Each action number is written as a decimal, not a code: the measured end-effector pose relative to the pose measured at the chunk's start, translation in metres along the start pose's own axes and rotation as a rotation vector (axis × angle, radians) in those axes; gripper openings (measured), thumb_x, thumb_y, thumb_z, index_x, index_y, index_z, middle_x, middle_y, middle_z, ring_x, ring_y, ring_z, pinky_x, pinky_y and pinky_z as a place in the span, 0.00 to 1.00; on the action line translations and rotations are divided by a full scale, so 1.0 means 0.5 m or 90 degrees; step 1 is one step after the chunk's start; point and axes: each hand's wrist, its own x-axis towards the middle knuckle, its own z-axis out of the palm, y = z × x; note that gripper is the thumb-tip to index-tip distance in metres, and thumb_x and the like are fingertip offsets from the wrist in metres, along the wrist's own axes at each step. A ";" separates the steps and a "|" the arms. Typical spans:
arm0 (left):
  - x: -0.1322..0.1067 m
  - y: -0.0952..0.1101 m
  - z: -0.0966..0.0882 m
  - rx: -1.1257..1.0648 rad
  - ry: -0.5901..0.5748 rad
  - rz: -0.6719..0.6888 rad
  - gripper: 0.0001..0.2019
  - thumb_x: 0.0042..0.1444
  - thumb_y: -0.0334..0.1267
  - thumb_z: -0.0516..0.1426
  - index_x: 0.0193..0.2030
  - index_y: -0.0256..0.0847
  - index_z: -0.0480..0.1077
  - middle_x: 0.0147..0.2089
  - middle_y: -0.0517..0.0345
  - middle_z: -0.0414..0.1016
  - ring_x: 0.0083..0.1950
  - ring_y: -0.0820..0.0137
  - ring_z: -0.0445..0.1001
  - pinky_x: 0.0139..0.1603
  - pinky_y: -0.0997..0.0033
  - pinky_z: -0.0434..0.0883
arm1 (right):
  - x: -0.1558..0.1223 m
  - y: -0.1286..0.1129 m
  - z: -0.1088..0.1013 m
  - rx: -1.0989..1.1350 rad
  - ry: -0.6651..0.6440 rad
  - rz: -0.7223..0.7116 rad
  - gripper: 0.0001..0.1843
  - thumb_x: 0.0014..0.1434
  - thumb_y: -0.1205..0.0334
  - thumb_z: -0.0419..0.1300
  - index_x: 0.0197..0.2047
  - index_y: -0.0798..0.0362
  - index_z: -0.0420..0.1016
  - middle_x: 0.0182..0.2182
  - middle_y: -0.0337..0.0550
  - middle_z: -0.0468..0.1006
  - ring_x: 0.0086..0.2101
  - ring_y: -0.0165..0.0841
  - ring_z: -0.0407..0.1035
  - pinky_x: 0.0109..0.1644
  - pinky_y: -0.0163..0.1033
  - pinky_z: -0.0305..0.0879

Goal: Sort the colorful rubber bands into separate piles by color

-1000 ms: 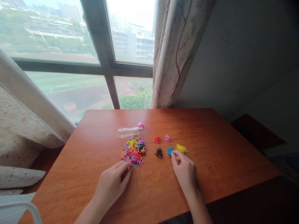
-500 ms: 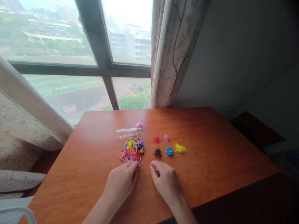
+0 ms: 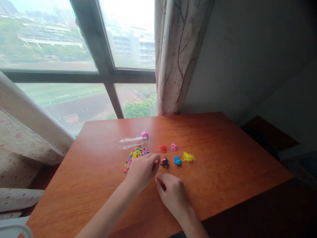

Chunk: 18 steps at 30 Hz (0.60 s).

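My left hand [image 3: 143, 170] pinches a small pink rubber band [image 3: 162, 160], its tip showing just over the black band pile [image 3: 164, 163]. That hand covers much of the mixed heap of coloured rubber bands [image 3: 135, 154]. My right hand [image 3: 172, 191] rests near the table's front with thumb and forefinger together; whether anything is between them I cannot make out. Sorted piles lie to the right: red bands [image 3: 162, 148], pink bands [image 3: 174, 146], blue bands [image 3: 177, 160] and yellow bands [image 3: 189, 157].
Behind the heap lies a clear plastic container [image 3: 131, 142] with a pink top [image 3: 145, 133]. The wooden table [image 3: 223, 158] stands against a window, with a patterned curtain [image 3: 173, 59] behind it. A white curved rail [image 3: 17, 228] shows at the lower left.
My left hand has moved right and away from me, from the mixed heap to above the black pile, carrying a pink band. My right hand has hardly moved. The view has shifted slightly.
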 end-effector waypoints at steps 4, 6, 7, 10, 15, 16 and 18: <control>0.099 0.027 0.004 0.006 -0.028 0.040 0.09 0.62 0.36 0.51 0.37 0.43 0.73 0.37 0.54 0.80 0.35 0.66 0.78 0.31 0.73 0.65 | 0.000 0.002 0.002 0.018 0.006 -0.001 0.09 0.61 0.70 0.54 0.35 0.50 0.74 0.28 0.38 0.78 0.30 0.31 0.73 0.35 0.32 0.58; 0.138 0.035 0.013 0.015 -0.041 0.044 0.09 0.61 0.37 0.52 0.37 0.42 0.73 0.36 0.52 0.80 0.36 0.65 0.78 0.34 0.71 0.67 | 0.000 0.002 0.002 0.033 0.002 0.003 0.09 0.62 0.70 0.54 0.36 0.50 0.74 0.29 0.38 0.79 0.31 0.32 0.73 0.36 0.33 0.58; 0.154 0.037 0.018 0.022 -0.045 0.041 0.09 0.60 0.37 0.52 0.36 0.42 0.73 0.35 0.51 0.79 0.36 0.64 0.78 0.35 0.70 0.68 | 0.000 0.002 0.002 0.039 0.001 0.006 0.09 0.62 0.70 0.53 0.36 0.50 0.74 0.29 0.38 0.79 0.31 0.32 0.73 0.36 0.33 0.58; 0.184 0.039 0.031 0.038 -0.056 0.035 0.08 0.59 0.37 0.54 0.35 0.40 0.74 0.34 0.49 0.79 0.36 0.62 0.79 0.36 0.69 0.68 | -0.001 0.002 0.002 0.047 -0.002 0.010 0.10 0.62 0.70 0.53 0.36 0.50 0.74 0.28 0.38 0.78 0.30 0.32 0.72 0.35 0.34 0.58; 0.184 0.032 0.029 0.040 -0.055 0.053 0.08 0.59 0.36 0.53 0.37 0.40 0.74 0.36 0.49 0.80 0.36 0.63 0.78 0.35 0.70 0.68 | -0.002 0.001 0.002 0.046 0.002 0.009 0.10 0.62 0.70 0.53 0.36 0.50 0.75 0.29 0.39 0.79 0.31 0.32 0.73 0.36 0.33 0.59; 0.177 0.030 0.024 0.037 -0.051 0.058 0.08 0.60 0.36 0.53 0.37 0.41 0.74 0.36 0.50 0.80 0.36 0.64 0.78 0.35 0.71 0.68 | -0.002 0.000 0.001 0.042 0.001 0.007 0.10 0.62 0.70 0.54 0.36 0.50 0.75 0.29 0.39 0.79 0.31 0.32 0.73 0.36 0.33 0.59; 0.155 0.024 0.009 0.029 -0.038 0.065 0.09 0.61 0.36 0.52 0.38 0.42 0.74 0.37 0.51 0.80 0.37 0.65 0.78 0.34 0.72 0.67 | -0.001 -0.001 0.000 0.029 -0.002 0.002 0.10 0.62 0.70 0.54 0.35 0.50 0.75 0.29 0.38 0.79 0.30 0.32 0.73 0.35 0.33 0.59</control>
